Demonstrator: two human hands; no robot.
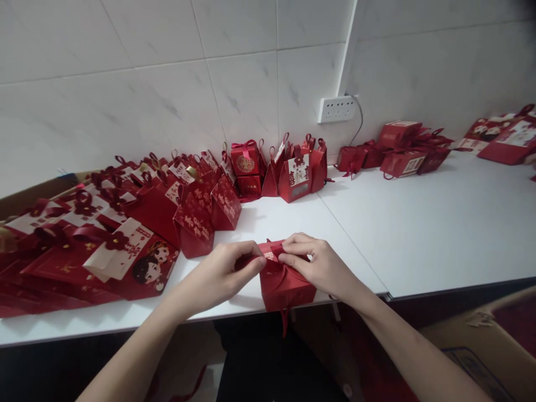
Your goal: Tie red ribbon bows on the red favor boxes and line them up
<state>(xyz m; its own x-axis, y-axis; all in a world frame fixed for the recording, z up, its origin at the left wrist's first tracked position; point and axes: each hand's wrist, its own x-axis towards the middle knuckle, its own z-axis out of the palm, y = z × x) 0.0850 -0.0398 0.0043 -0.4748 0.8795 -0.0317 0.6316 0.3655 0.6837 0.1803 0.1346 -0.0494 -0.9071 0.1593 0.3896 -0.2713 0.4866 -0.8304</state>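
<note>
A red gift box (288, 293) sits at the front edge of the white table. Dark red ribbon (276, 249) crosses its top, and a loose end hangs down over the near side. At the box's upper left, my left hand (234, 268) is closed, thumb and finger pinched on the ribbon. My right hand (312, 258) pinches the ribbon from the right, its fingertips near the middle of the top. The fingers of both hands partly hide the box top and the part of the ribbon between them.
Many red gift boxes (195, 223) with ribbon loops crowd the left. More red boxes (299, 173) stand along the tiled wall, with others (402, 162) farther right. A power strip (337, 109) is on the wall. An open cardboard box (481, 329) stands below the table at right.
</note>
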